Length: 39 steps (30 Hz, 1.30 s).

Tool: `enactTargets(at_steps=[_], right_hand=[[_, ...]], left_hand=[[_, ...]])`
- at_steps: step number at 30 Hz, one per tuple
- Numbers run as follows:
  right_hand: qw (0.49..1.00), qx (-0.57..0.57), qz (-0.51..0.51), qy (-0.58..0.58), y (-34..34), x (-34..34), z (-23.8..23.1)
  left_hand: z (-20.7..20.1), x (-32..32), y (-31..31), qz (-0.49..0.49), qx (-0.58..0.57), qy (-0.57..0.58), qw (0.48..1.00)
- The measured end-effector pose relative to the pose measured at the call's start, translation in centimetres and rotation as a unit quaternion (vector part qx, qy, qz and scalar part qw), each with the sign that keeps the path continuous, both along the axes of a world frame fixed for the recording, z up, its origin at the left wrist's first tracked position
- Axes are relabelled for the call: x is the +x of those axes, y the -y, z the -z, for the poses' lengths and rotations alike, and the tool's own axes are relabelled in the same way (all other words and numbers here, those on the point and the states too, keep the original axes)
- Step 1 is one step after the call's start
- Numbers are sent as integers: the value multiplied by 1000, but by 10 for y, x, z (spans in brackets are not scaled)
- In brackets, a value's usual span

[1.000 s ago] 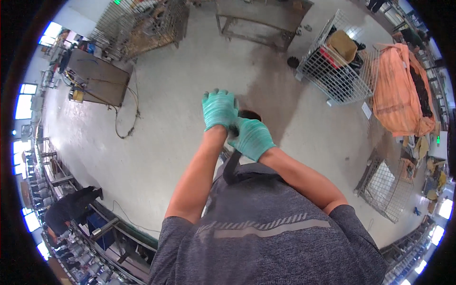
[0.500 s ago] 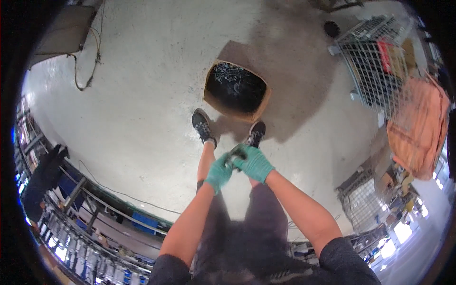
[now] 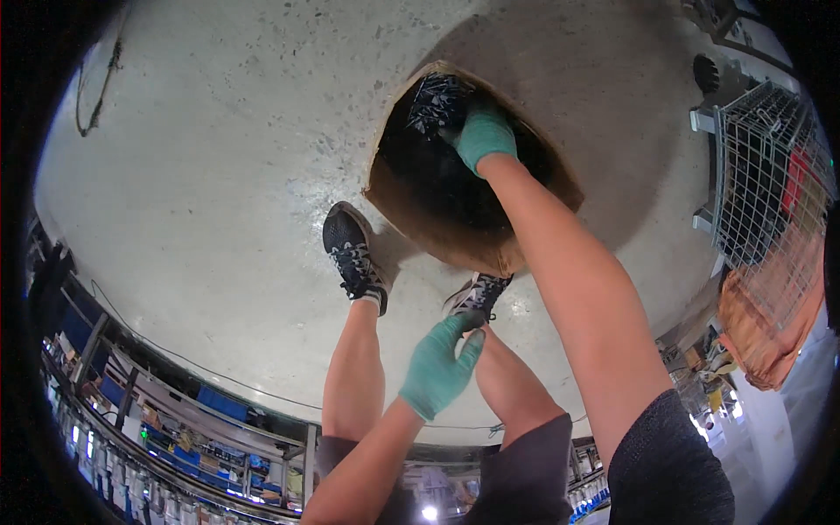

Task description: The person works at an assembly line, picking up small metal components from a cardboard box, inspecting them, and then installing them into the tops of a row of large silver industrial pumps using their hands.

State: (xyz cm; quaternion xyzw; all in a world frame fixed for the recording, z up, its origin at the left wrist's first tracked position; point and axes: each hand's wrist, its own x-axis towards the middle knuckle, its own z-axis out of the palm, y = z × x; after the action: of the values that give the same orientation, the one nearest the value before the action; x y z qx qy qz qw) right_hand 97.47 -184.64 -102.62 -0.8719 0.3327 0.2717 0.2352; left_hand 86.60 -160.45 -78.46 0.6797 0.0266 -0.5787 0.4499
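Note:
A cardboard box (image 3: 464, 249) stands on the floor just beyond my feet, its inside dark. Small dark slender parts (image 3: 437, 105) are heaped at its far left; their exact kind is unclear. My right hand (image 3: 486, 140), in a green glove, reaches down into the box beside this heap. Its fingertips are lost against the dark contents, so any grip there is hidden. Nearer to me, over my right shin, my left hand (image 3: 440, 363) wears a matching glove. Its thumb and fingers curl together around a small dark patch at the tips, too unclear to name.
A wire mesh cage cart (image 3: 761, 184) stands to the right, with orange sheeting (image 3: 757, 337) at its near end. My shoes (image 3: 354, 249) are close to the box's near side. Racks (image 3: 192, 437) line the near left, and a cable (image 3: 201, 363) lies along the floor there.
My hands, together before, have parted. The right has gone forward into the box, while the left stays back near my leg. The view has moved closer to the box.

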Motion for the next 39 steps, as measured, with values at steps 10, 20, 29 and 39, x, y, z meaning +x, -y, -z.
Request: enactTargets(at_steps=[10,20,29,39], right_hand=[[996,7,85,-16,-12,5,49],[972,162,165,49,17,-72,-53],[722,441,495,199,-21,-148,-127],[896,325,243,177,-59,-167,-228]], left_hand=[[16,16,31,89,-31,37,995],[15,11,43,7,-17,-90,996],[38,11,42,-319,-29,-187,929],[42,18,54,-365,-137,-289,874]])
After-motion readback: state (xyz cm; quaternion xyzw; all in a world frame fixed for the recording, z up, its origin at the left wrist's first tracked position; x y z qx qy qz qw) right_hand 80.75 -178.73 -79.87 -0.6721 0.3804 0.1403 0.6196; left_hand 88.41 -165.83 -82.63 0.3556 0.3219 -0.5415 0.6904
